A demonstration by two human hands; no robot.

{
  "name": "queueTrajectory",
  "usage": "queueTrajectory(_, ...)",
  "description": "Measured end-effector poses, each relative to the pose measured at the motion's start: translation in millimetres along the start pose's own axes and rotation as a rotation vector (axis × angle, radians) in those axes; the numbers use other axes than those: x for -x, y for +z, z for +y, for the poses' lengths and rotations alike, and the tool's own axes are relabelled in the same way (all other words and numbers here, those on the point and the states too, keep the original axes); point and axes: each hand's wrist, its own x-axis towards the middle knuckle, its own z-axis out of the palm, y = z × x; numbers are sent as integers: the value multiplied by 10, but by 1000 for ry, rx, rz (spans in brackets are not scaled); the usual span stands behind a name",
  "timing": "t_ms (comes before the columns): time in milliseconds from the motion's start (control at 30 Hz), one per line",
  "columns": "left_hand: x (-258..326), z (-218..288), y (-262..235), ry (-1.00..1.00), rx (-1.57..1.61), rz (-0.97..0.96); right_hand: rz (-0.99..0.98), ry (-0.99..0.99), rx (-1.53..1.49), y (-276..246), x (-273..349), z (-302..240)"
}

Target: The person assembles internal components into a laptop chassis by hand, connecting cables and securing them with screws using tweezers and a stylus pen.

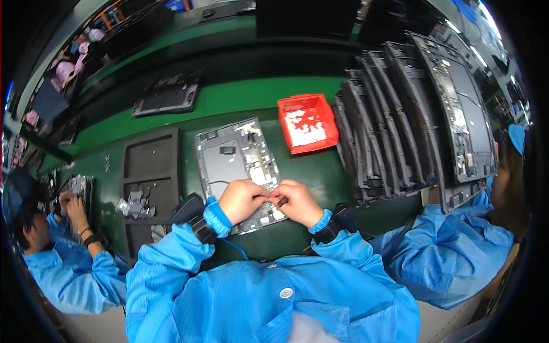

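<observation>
A flat grey device housing, like an opened tablet or laptop chassis with exposed boards, lies on the green bench in front of me. Both my hands are over its lower right part, fingertips nearly meeting. My left hand is closed in a pinch near the board; what it grips, if anything, is hidden. Between the curled fingers of my right hand a small black piece shows. A small black rectangular part rests on the housing's upper area.
Beyond the housing stands a red bin of small white pieces. Several similar housings stand in a row at right. At left is a dark foam tray with small silvery parts. Another device lies farther back. Co-workers sit on both sides.
</observation>
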Motion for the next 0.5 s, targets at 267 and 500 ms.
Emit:
queueTrajectory(267, 87, 39, 2, -347, 242, -14, 57, -308, 260, 65, -55, -16)
queueTrajectory(500, 92, -4, 53, -294, 256, 14, 143, -172, 210, -228, -261, -3)
